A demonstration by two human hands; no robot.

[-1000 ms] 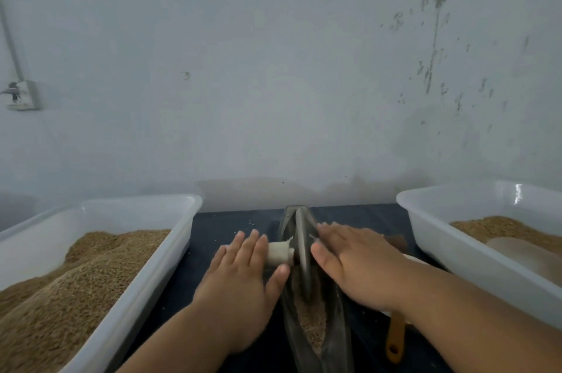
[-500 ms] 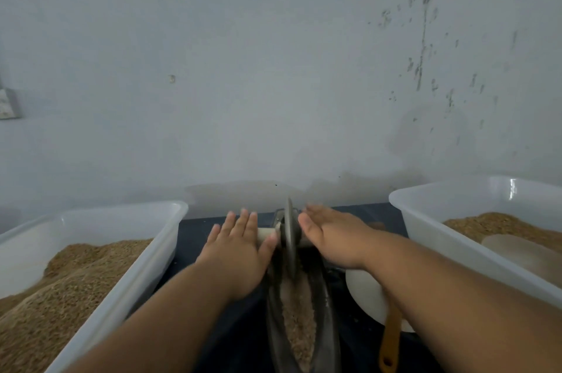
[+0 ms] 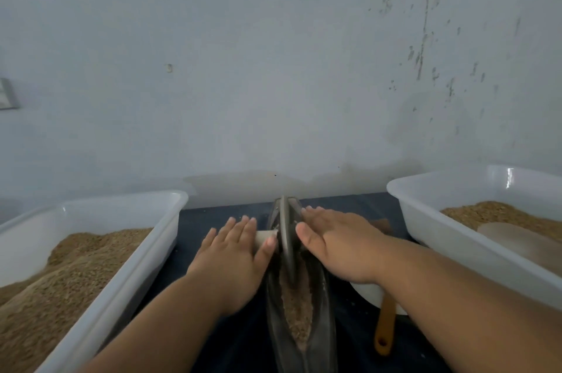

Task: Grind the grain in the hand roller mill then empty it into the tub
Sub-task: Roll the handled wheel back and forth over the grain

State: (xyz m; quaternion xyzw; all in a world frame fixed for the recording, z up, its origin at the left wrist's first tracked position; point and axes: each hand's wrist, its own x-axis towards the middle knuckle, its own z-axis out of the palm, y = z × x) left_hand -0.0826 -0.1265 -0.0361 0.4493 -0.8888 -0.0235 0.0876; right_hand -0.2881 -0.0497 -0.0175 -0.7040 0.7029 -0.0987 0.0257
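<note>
A dark metal boat-shaped trough (image 3: 322,327) lies lengthwise on the dark table between my arms, with brown ground grain (image 3: 296,312) in its groove. An upright metal grinding wheel (image 3: 287,239) stands in the trough near its far end. My left hand (image 3: 234,257) presses flat, fingers straight, on the pale axle handle (image 3: 264,237) left of the wheel. On the wheel's other side my right hand (image 3: 337,246) lies flat, hiding the handle there. A white tub (image 3: 450,239) with ground grain stands at the right.
A white tub (image 3: 143,260) heaped with whole grain stands at the left. A white scoop with an orange-brown handle (image 3: 384,333) lies on the table under my right forearm. A grey wall rises just behind the table.
Both hands rolled the wheel away to the far end of the trough, then started drawing it back toward me. The camera view shifted slightly.
</note>
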